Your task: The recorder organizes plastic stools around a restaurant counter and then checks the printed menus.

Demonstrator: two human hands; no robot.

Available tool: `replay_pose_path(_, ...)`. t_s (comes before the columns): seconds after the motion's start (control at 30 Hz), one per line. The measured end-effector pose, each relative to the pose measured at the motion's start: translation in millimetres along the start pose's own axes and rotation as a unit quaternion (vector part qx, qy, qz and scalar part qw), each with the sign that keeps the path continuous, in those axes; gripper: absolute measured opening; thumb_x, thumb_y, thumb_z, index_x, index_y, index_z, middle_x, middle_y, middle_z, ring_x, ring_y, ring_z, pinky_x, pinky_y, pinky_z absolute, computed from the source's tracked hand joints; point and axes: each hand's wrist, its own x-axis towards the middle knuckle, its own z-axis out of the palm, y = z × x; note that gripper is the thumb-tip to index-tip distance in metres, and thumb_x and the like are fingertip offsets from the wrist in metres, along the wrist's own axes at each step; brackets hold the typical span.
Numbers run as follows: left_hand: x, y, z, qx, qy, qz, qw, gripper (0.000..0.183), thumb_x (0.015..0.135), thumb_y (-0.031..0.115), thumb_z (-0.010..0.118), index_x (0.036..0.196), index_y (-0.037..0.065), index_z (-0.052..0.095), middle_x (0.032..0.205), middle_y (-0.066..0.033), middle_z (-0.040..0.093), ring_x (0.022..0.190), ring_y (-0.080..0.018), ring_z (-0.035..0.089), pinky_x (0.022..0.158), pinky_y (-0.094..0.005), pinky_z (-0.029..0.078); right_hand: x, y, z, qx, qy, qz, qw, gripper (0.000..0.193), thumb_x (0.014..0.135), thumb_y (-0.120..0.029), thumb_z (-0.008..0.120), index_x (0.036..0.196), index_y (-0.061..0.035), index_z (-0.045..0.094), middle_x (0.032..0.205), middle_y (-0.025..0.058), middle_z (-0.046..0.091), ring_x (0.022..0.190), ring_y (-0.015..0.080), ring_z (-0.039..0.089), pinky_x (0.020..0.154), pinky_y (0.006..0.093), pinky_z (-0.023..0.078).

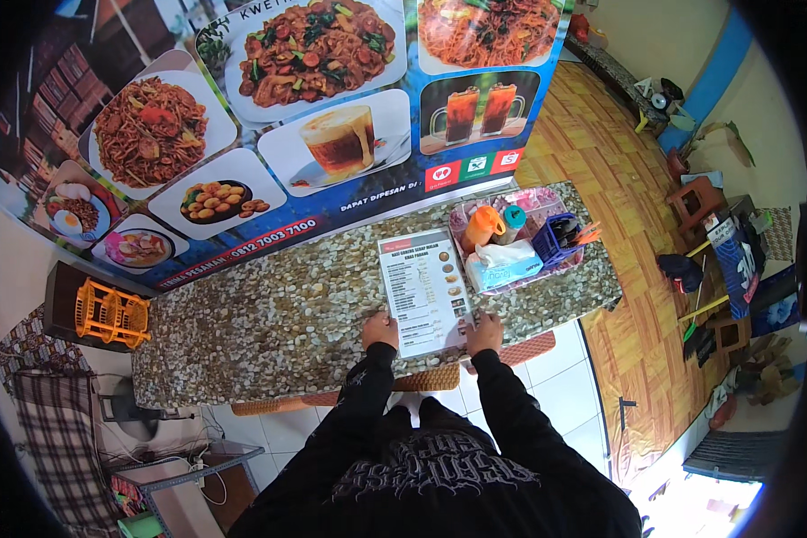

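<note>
A laminated menu sheet, white with printed lines and small food pictures, lies on the pebble-patterned table. My left hand is at its lower left edge, fingers curled against the sheet. At the lower right edge my right hand holds the sheet in the same way. Some fingertips are too small to make out. Just beyond my right hand sits a pink patterned tray. It carries a tissue pack, an orange bottle, a teal-capped bottle and a dark blue basket with utensils.
A tall banner with food pictures stands along the table's far side. An orange plastic rack sits on a dark box at the left end. Woven stools are tucked under the near edge. Bricks and household items line the right wall.
</note>
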Motion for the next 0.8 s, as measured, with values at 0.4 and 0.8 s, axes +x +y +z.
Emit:
replay_pose_path(0.4, -21, 13, 7, 0.001, 0.024, -0.005, 1.0, 0.023, 0.084, 0.021, 0.072, 0.102, 0.007, 0.074, 0.096, -0.01, 0.075, 0.089, -0.0286, 0.071, 0.082, -0.0426, 0.056, -7, 31, 8, 0.12, -0.031, 0.032, 0.992, 0.03, 0.079, -0.014, 0.071, 0.106, -0.0017, 0.07, 0.096, 0.0218, 0.068, 0.093, 0.0393, 0.064, 0.084, 0.048, 0.051)
replay_pose_path(0.8, -12, 4, 27, -0.042, -0.031, 0.001, 0.999, 0.021, 0.086, 0.019, 0.07, 0.104, 0.007, 0.071, 0.095, -0.0128, 0.069, 0.092, -0.0318, 0.066, 0.079, -0.0472, 0.053, -4, 21, -6, 0.075, -0.014, -0.038, 0.996, 0.034, 0.074, -0.008, 0.075, 0.107, -0.0014, 0.069, 0.1, 0.0216, 0.065, 0.1, 0.0405, 0.061, 0.091, 0.0468, 0.05)
